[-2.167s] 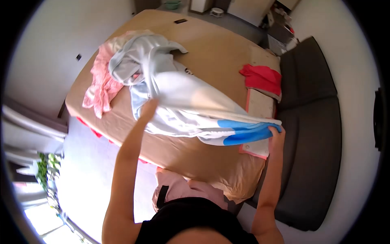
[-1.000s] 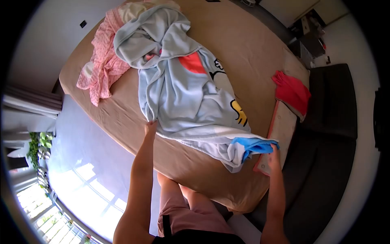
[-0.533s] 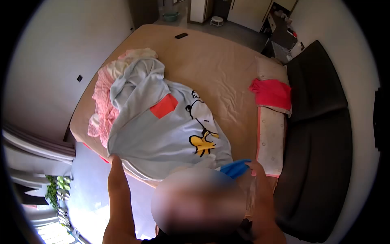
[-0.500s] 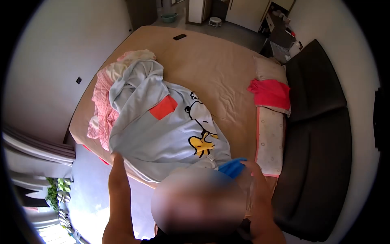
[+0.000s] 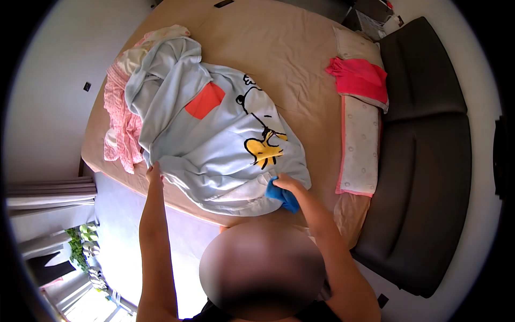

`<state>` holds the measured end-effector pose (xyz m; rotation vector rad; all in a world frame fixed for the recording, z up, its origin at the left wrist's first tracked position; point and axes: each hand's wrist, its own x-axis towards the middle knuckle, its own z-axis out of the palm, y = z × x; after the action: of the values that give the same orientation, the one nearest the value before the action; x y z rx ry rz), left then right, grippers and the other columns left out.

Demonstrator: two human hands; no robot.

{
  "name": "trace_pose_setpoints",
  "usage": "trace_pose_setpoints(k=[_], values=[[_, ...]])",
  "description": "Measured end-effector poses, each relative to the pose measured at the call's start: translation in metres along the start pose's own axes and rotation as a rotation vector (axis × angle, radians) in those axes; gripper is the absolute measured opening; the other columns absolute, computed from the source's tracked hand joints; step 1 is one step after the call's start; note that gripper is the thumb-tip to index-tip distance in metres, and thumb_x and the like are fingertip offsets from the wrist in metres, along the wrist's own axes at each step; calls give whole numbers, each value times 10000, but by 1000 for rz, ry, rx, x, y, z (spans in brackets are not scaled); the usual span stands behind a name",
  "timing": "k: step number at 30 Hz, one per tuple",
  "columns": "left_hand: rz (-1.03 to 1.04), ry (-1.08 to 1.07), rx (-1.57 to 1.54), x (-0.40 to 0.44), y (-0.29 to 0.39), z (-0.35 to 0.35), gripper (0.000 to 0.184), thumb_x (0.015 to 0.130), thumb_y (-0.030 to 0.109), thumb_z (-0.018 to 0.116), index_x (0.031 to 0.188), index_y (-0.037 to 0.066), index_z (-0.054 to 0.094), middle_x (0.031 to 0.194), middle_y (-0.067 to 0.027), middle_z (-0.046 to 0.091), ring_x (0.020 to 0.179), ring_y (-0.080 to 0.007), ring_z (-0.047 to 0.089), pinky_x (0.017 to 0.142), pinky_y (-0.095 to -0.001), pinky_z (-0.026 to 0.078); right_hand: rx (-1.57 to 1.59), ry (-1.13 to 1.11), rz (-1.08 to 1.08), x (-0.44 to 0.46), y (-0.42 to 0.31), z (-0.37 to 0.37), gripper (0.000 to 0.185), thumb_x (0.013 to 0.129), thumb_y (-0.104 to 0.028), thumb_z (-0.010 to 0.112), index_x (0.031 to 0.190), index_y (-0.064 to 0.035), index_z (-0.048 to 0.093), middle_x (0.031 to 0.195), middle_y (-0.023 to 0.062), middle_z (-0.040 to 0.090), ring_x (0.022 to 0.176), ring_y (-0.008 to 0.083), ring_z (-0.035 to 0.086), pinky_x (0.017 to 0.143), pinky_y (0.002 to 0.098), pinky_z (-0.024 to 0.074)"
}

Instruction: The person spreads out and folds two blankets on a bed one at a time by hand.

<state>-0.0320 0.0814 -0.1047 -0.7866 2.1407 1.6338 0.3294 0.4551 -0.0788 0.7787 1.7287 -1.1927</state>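
The light-blue blanket [image 5: 188, 134] is spread unevenly on the bed [image 5: 300, 64], toward its near side, with a red patch and a black-outlined cartoon figure with yellow parts facing up. At the bed's near edge, the blanket's border is pinched in the closed grip of the left hand [image 5: 154, 173]. A blue section [image 5: 284, 198] of the blanket is bunched in the closed grip of the right hand [image 5: 285, 183], farther toward the bed's head. At the bed's foot end, a crumpled pink patterned cloth [image 5: 122, 99] is partly overlapped by the blanket. At the bed's head, a pillow with pink trim [image 5: 358, 147] is laid beside the dark headboard [image 5: 424, 145]; beyond it, a pale pillow [image 5: 354, 45] is partly covered by a bright pink cloth [image 5: 359, 78]. Past the bed's far head corner, a basket-like container [image 5: 367, 24] is seen; its contents cannot be made out. A dark flat object [image 5: 223, 4] is placed near the bed's far edge.
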Motion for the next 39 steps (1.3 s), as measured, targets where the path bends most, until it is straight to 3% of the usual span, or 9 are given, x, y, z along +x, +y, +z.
trace_pose_setpoints(k=[2, 5, 7, 15, 26, 30, 33, 35, 39], values=[[-1, 21, 24, -19, 0, -11, 441, 711, 379, 658, 1062, 125, 575, 920, 18, 562, 817, -145, 495, 611, -325, 406, -276, 855, -345, 30, 15, 22, 362, 681, -300, 547, 968, -104, 650, 1056, 142, 572, 1035, 288, 516, 872, 381, 395], [13, 29, 46, -29, 2, -28, 465, 706, 388, 662, 1069, 111, 574, 929, 10, 565, 808, -150, 495, 598, -322, 397, -111, 648, 23, 43, 4, 35, 369, 687, -313, 556, 992, -126, 645, 1128, 115, 540, 1074, 283, 489, 905, 443, 361], [28, 15, 36, -30, 5, -35, 464, 704, 387, 661, 1061, 101, 580, 920, 5, 569, 788, -154, 501, 584, -314, 394, -285, 526, -57, 58, 9, 52, 363, 693, -311, 549, 992, -129, 647, 1150, 110, 528, 1105, 276, 471, 925, 507, 319], [292, 110, 50, 19, 27, -50, 481, 646, 330, 711, 1020, 39, 628, 874, -62, 629, 722, -189, 568, 603, -319, 449, 391, 520, -334, -30, 50, -60, 266, 662, -67, 614, 925, -38, 650, 837, 66, 648, 737, 148, 601, 665, 267, 471], [678, -227, -87, -107, 237, -58, 252, 671, 185, 682, 831, -9, 665, 732, -63, 596, 657, -147, 527, 615, -262, 422, 571, 1418, -826, -291, 41, -188, 453, 730, -28, 558, 1177, 6, 492, 987, 115, 569, 856, 174, 547, 769, 265, 425], [364, -322, -544, 107, 191, -119, 509, 716, 269, 686, 1109, -16, 533, 972, -121, 572, 813, -216, 576, 717, -317, 486, 510, 1485, -803, -283, 69, -177, 411, 760, -57, 533, 1163, 13, 498, 995, 105, 566, 869, 170, 541, 780, 263, 418], [489, 24, -600, 29, 155, -104, 654, 746, 290, 665, 1257, 2, 375, 1104, -132, 517, 912, -245, 561, 740, -325, 497, 608, 1402, -885, -272, 69, -170, 325, 770, -66, 515, 1086, 11, 531, 942, 88, 569, 871, 152, 530, 773, 264, 417], [426, -296, -472, 113, 55, -72, 688, 765, 279, 643, 1310, 45, 294, 1141, -130, 491, 941, -254, 544, 727, -349, 500, 748, 1111, -972, -267, 29, -139, 230, 772, -82, 506, 987, -9, 543, 904, 69, 557, 847, 135, 520, 753, 256, 422], [-54, -387, -224, -56, -29, 34, 442, 781, 422, 555, 1168, 241, 445, 956, -12, 491, 756, -169, 480, 646, -390, 422, 948, 866, -1017, -269, -40, -108, 199, 769, -73, 492, 961, -32, 525, 888, 53, 541, 815, 126, 509, 738, 244, 425]])
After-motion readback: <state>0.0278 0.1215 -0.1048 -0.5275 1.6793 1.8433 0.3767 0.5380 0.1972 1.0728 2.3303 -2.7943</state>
